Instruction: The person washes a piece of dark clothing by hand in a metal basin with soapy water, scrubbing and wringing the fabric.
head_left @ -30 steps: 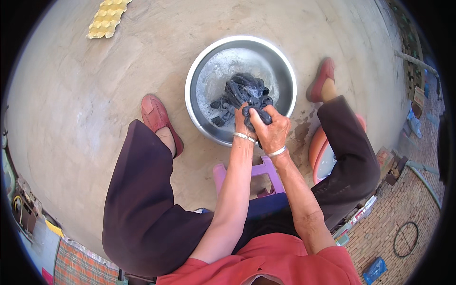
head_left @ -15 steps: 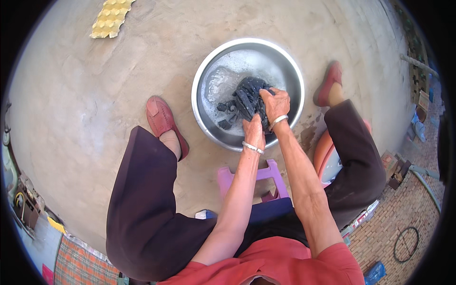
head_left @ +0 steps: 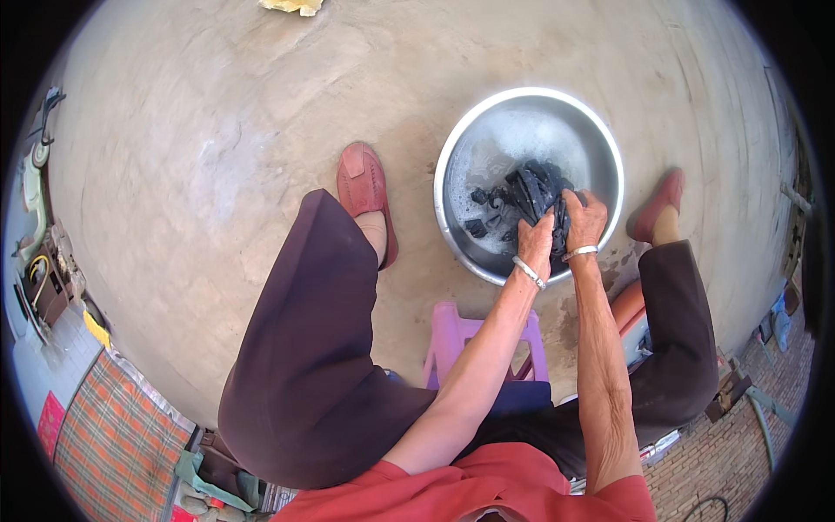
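A wide metal basin (head_left: pixel 464 230) holds shallow sudsy water on the ground in front of me. In it lies a wet, dark, bunched cloth (head_left: pixel 532 187), partly under the water. My left hand (head_left: pixel 536 239) grips the near side of the cloth, thumb on top. Close beside it on the right, my right hand (head_left: pixel 584 217) is closed on the same cloth, fingers curled over it. Silver-coloured bangles circle both wrists. The undersides of both hands and the cloth's near folds are hidden.
A purple plastic stool (head_left: pixel 445 341) stands between my legs, below my forearms. An orange-red tub (head_left: pixel 628 306) is partly behind my right leg. Yellow egg-tray material (head_left: pixel 296 4) lies at the far edge. A plaid cloth (head_left: pixel 122 435) spreads at the lower left.
The view has shifted, so the basin and hands sit further right and lower in the picture. Both hands keep their hold on the dark cloth.
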Demonstrator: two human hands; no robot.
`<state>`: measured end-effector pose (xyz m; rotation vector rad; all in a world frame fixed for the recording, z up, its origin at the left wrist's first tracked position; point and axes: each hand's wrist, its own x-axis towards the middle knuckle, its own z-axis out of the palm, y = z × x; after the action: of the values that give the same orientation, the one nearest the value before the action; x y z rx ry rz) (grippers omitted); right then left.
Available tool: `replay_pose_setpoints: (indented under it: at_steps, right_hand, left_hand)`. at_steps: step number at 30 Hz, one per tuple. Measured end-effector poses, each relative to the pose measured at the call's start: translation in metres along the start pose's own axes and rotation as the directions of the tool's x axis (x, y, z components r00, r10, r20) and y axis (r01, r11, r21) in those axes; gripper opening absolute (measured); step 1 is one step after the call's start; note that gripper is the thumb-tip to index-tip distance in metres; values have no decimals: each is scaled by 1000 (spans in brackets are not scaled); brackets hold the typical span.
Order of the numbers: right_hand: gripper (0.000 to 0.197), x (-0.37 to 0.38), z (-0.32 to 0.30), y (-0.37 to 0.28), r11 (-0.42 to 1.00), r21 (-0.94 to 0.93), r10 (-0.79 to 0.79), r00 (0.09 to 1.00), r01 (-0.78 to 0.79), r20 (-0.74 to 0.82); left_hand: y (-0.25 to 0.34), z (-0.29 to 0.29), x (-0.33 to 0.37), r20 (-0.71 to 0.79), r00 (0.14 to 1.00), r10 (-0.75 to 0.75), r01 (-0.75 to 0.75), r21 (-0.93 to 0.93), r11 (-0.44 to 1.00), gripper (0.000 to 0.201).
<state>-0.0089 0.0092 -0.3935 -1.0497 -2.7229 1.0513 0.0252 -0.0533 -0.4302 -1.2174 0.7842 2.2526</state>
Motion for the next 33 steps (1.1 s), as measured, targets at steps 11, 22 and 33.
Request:
replay_pose_setpoints:
  at_steps: [11, 22, 33]
  right_hand:
    - [27, 20, 2, 16, 971, -222, 93, 996, -92, -6]
    - [25, -22, 5, -17, 989, -141, -40, 999, 37, -13]
    - [24, -89, 0, -41, 988, 60, -145, 987, 141, 66]
  left_hand:
    - [21, 10, -19, 60, 998, -9, 12, -49, 999, 31]
    - [27, -5, -12, 56, 992, -111, 113, -43, 993, 28]
    - [42, -35, 5, 14, 986, -169, 168, 26, 985, 26]
